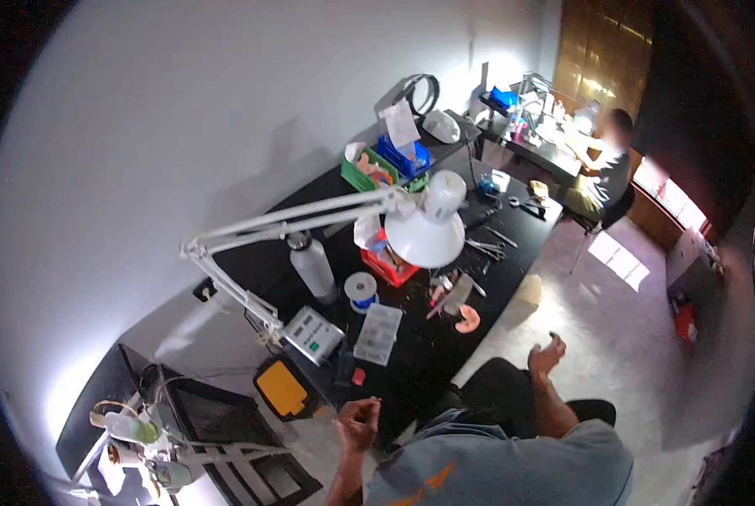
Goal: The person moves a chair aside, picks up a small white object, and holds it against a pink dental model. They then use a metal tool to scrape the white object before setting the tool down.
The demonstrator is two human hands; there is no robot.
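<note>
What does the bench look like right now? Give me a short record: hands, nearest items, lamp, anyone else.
left hand: raised, fingers curled, holding nothing visible
right hand: raised off the bench edge, fingers loosely open, empty
nearest items: pink dental model and small tools on the black bench
lamp: white, on a jointed arm, over the bench
bottle: metal, upright
other person: seated at the far desk

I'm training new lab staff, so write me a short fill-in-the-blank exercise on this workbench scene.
1. The white desk lamp hangs over a bench top coloured ____.
2. The left hand and right hand both hold ____.
3. The green bin stands beside a bin coloured ____.
4. The metal bottle stands ____.

Missing words: black; nothing; blue; upright
</note>
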